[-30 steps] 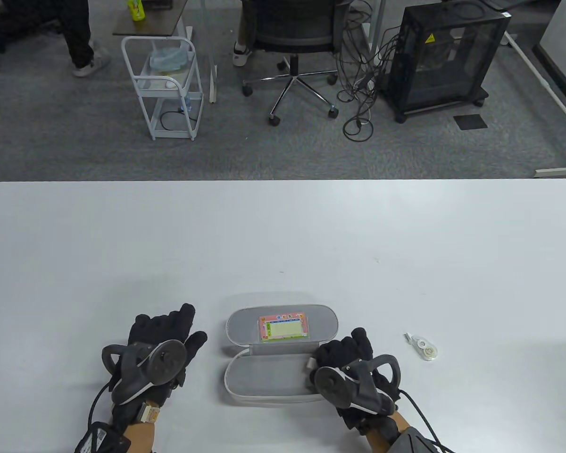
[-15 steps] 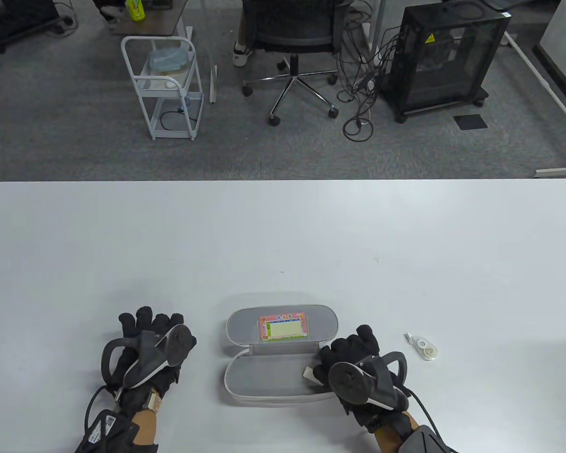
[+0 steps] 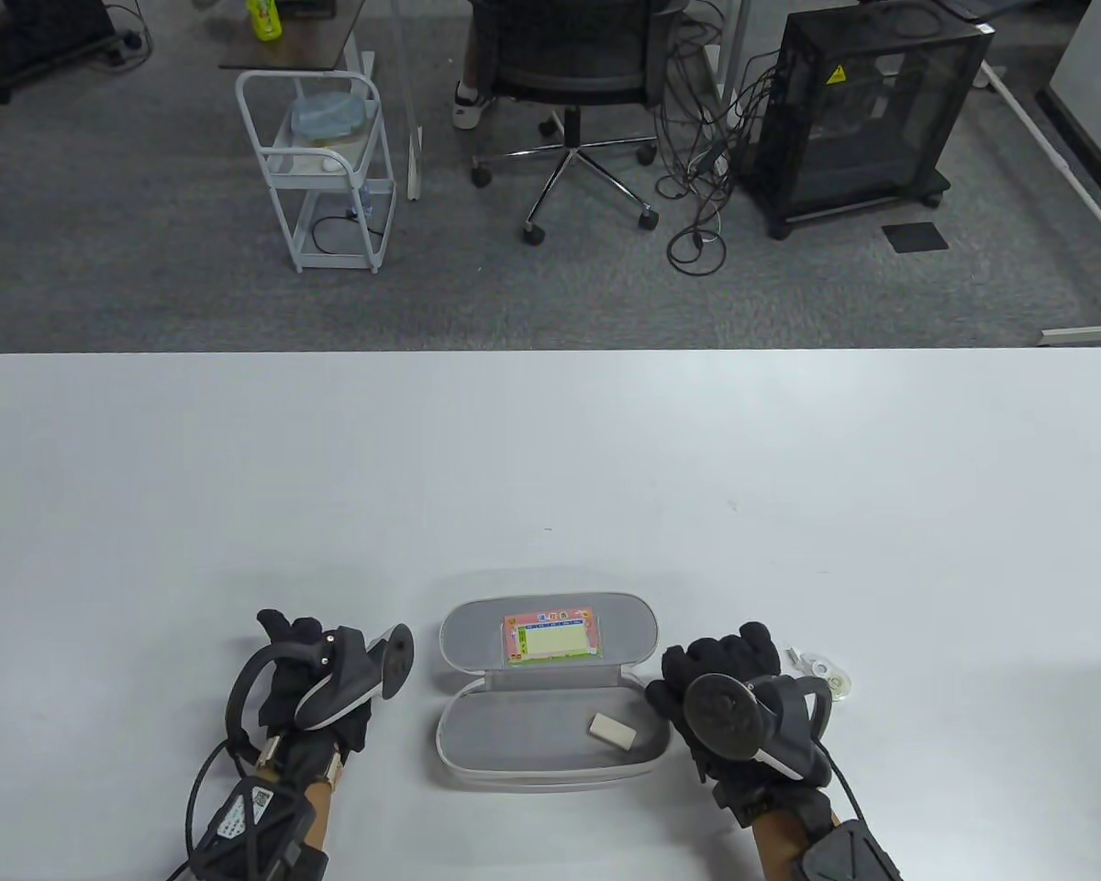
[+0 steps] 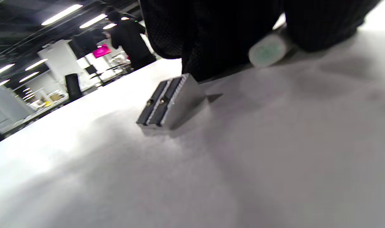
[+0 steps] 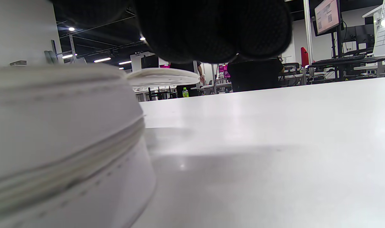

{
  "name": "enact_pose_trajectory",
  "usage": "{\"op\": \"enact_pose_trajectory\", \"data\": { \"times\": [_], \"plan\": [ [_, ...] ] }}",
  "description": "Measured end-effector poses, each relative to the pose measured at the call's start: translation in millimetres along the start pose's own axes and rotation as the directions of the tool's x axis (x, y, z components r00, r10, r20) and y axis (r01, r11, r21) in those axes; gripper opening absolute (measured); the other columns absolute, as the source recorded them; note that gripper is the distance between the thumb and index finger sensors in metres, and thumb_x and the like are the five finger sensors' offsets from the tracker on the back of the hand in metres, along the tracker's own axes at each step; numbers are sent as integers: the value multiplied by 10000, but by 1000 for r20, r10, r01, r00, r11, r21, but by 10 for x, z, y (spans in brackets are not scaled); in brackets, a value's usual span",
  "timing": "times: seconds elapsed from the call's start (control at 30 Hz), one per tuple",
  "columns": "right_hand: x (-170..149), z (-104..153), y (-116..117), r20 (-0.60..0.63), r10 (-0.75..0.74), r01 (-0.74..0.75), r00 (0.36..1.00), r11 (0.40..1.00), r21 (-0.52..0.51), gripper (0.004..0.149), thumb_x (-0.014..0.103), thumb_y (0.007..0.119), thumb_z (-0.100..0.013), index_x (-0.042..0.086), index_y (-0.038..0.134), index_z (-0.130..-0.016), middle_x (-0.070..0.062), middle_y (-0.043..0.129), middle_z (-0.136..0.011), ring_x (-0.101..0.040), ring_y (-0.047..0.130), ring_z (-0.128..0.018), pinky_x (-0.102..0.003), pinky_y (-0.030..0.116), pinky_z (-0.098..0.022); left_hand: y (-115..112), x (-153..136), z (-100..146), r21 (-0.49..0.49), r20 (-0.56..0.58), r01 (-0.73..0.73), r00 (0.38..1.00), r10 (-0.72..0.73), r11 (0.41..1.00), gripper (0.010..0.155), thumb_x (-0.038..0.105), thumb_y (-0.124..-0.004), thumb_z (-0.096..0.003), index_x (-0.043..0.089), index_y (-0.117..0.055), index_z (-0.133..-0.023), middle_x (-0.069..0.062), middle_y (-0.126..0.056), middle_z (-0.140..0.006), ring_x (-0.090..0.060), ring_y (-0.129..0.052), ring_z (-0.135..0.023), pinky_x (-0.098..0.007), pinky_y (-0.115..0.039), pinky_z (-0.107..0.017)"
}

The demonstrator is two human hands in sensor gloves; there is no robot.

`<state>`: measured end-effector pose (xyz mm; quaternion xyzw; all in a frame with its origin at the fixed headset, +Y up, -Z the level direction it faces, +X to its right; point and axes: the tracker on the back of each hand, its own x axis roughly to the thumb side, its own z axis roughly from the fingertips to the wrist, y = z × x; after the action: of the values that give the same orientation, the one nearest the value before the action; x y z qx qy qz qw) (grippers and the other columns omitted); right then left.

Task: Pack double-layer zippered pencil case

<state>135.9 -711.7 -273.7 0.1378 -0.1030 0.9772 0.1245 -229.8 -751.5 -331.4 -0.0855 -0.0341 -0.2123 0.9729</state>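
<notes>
Grey fabric zippered pencil case (image 3: 550, 702), lying open between both hands, looks light and semi-stiff, best held by its rim; left hand (image 3: 316, 679) fingers curl around a white cylinder (image 4: 268, 47), right hand (image 3: 729, 702) grip unclear.

"Can you read anything from where you sit?"

"Hardly. The pink card (image 3: 551, 637) in the lid of my pencil case (image 3: 550, 688) has print, too small to read. The black cabinet (image 3: 867, 110) carries a yellow warning triangle (image 3: 836, 73). The label by my left hand (image 3: 326, 679) is blurred."
</notes>
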Motion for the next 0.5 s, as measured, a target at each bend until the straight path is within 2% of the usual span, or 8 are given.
{"op": "enact_pose_trajectory", "data": {
  "times": [0.07,0.17,0.23,0.27,0.3,0.37,0.43,0.5],
  "plan": [
    [-20,-2,-1,-12,-6,6,1000,1000,-1,545,522,720,-418,168,846,-814,-48,894,-724,-323,848,-700,-594,461,-697,-13,37,-2,19,11,36,999,-36,999,577,523,-695,-394,157,-800,-827,-69,-930,-806,-321,-846,-915,-678,-459,-749],
    [-56,-6,7,-24,-4,4,1000,1000,3,543,519,720,-420,167,845,-814,-47,896,-721,-321,850,-697,-592,463,-697,-30,128,8,56,14,144,989,-145,988,556,512,-665,-400,155,-803,-803,-56,-947,-744,-298,-878,-866,-665,-470,-753],
    [-86,-8,2,-32,1,-1,999,1000,1,544,519,721,-420,166,846,-813,-46,896,-721,-322,851,-696,-593,462,-697,-10,155,33,99,19,203,978,-206,974,541,544,-631,-405,209,-803,-793,-3,-948,-724,-251,-894,-855,-646,-483,-760],
    [-106,-11,-6,-38,5,-5,999,1000,-4,542,520,720,-420,168,846,-813,-46,897,-720,-321,851,-696,-593,462,-697,20,155,51,121,29,177,983,-182,977,526,554,-611,-412,243,-796,-793,21,-938,-729,-235,-889,-857,-637,-491,-761],
    [-134,-12,-16,-48,8,-9,999,1000,-8,543,520,720,-420,167,847,-812,-46,897,-720,-321,852,-696,-593,462,-697,96,147,104,187,36,79,996,-87,979,519,549,-607,-415,245,-790,-793,19,-931,-730,-241,-880,-857,-636,-490,-759],
    [-197,-15,-34,-69,9,-10,998,1000,-14,544,521,720,-420,167,846,-814,-47,898,-719,-322,852,-695,-595,462,-697,298,133,240,320,90,-94,994,69,943,513,537,-600,-430,233,-770,-807,3,-909,-746,-259,-847,-869,-633,-491,-752],
    [-291,-15,-48,-107,-3,1,994,1000,-19,546,521,720,-421,165,846,-815,-48,900,-718,-322,853,-694,-595,462,-697,507,149,429,428,199,-260,961,190,865,508,523,-588,-450,228,-748,-831,-3,-888,-780,-271,-819,-894,-626,-499,-747],
    [-368,-16,-54,-138,-16,13,990,1000,-22,547,521,720,-422,163,846,-815,-49,901,-716,-323,854,-691,-596,464,-696,611,237,601,444,297,-359,923,243,821,504,511,-583,-466,227,-729,-856,-10,-867,-819,-287,-789,-924,-632,-490,-749]
  ]
}}
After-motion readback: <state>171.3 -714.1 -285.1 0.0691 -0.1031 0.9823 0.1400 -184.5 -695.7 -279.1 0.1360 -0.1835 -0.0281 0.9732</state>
